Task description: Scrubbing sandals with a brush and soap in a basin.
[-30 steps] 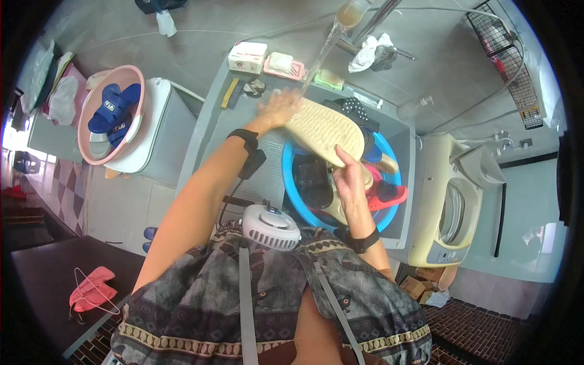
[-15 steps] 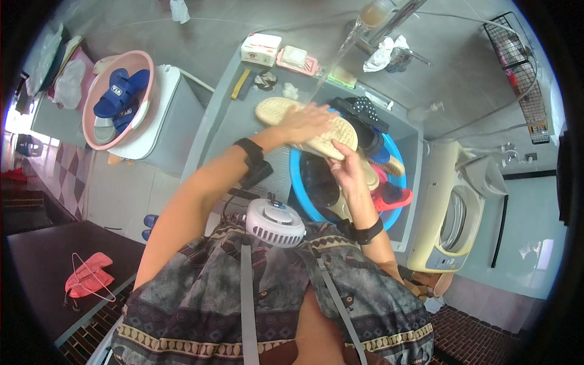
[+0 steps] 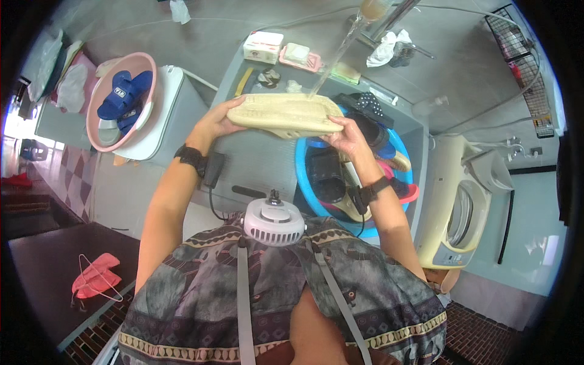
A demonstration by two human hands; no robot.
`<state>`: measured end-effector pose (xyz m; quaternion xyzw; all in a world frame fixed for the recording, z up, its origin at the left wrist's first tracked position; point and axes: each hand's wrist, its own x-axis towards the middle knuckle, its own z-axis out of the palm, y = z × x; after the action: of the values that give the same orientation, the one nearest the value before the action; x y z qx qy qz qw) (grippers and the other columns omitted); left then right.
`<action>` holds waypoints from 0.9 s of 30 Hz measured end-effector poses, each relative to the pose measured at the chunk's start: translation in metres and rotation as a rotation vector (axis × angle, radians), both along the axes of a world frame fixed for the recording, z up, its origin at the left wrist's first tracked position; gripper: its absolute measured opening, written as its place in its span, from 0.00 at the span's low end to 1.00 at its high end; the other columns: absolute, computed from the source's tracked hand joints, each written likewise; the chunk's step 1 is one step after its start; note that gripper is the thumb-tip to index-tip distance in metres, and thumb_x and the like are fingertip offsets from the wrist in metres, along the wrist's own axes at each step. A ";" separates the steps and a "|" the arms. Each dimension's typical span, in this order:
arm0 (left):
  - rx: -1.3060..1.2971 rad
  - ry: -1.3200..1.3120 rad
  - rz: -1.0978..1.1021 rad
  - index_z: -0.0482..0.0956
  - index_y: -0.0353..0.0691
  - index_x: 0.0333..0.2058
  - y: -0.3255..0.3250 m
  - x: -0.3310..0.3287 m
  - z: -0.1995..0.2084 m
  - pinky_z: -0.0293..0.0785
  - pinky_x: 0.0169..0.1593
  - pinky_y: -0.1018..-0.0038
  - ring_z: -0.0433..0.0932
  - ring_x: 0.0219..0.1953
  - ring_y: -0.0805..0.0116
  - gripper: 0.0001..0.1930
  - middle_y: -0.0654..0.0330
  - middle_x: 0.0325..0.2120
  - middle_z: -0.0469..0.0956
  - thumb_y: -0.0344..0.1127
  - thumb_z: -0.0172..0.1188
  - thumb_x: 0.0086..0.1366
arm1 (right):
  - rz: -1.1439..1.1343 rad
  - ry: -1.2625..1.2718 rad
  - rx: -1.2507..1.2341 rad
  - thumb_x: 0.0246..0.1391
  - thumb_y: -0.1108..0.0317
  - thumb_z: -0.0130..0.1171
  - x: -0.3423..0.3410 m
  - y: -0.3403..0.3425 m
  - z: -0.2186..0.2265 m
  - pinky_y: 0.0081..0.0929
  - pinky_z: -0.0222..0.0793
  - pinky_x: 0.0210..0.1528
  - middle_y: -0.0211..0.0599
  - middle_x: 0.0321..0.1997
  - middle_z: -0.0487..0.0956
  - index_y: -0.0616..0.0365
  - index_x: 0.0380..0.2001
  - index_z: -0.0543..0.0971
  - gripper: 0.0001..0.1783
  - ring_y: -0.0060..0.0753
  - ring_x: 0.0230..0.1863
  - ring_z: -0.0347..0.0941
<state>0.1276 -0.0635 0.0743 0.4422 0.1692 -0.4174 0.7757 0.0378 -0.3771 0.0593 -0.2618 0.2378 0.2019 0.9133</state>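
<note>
A beige slipper (image 3: 286, 112) is stretched between my two hands above the grey sink (image 3: 258, 167). My left hand (image 3: 218, 118) is closed round its left end, and my right hand (image 3: 348, 135) grips its right end. Water (image 3: 344, 52) pours from the tap (image 3: 389, 23) onto the slipper's upper edge. Just below my right hand, a blue basin (image 3: 306, 193) in the sink holds several shoes and slippers, including a black one (image 3: 325, 176) and a partly hidden pink-red one (image 3: 411, 193).
Along the sink's back ledge stand a white box (image 3: 263, 47) and soap in a pink dish (image 3: 313, 62). A yellow-edged brush (image 3: 244, 80) lies below them. To the left, a pink basin (image 3: 93, 115) holds blue slippers (image 3: 125, 97). A washing machine (image 3: 435, 213) stands to the right.
The slipper has been turned from its sole and tilted to nearly level. My left hand has moved from rubbing the sole to gripping the left end; the right hand still holds the other end.
</note>
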 end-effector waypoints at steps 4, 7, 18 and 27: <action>-0.056 -0.037 -0.002 0.62 0.34 0.52 0.030 -0.006 -0.006 0.65 0.54 0.65 0.69 0.49 0.60 0.24 0.51 0.48 0.68 0.27 0.54 0.55 | 0.006 0.009 -0.030 0.48 0.78 0.52 0.025 0.018 -0.027 0.45 0.60 0.56 0.47 0.52 0.69 0.64 0.52 0.63 0.25 0.46 0.52 0.67; -0.095 -0.057 -0.017 0.64 0.29 0.49 0.035 -0.013 -0.009 0.72 0.50 0.68 0.73 0.45 0.58 0.23 0.48 0.46 0.70 0.21 0.55 0.51 | -0.020 0.033 -0.039 0.52 0.74 0.48 0.046 0.034 -0.046 0.44 0.60 0.57 0.47 0.51 0.70 0.63 0.51 0.64 0.21 0.45 0.52 0.67; 0.723 -1.319 -0.425 0.70 0.37 0.48 0.009 -0.068 0.032 0.68 0.49 0.71 0.73 0.45 0.58 0.28 0.53 0.43 0.74 0.16 0.54 0.43 | 0.036 0.249 0.178 0.56 0.44 0.34 0.059 0.056 -0.012 0.66 0.43 0.57 0.49 0.56 0.64 0.57 0.52 0.64 0.31 0.58 0.58 0.57; 1.120 -1.733 -0.700 0.61 0.44 0.54 -0.009 -0.079 0.001 0.56 0.54 0.59 0.62 0.55 0.55 0.35 0.55 0.53 0.65 0.13 0.47 0.43 | -0.141 0.143 0.106 0.59 0.58 0.42 0.067 0.046 -0.055 0.54 0.60 0.53 0.42 0.49 0.72 0.58 0.48 0.67 0.19 0.45 0.50 0.68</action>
<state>0.0486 -0.0726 0.0751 0.9005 -0.4043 -0.0252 0.1581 0.1049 -0.3314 0.0043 -0.1806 0.3090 0.1676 0.9186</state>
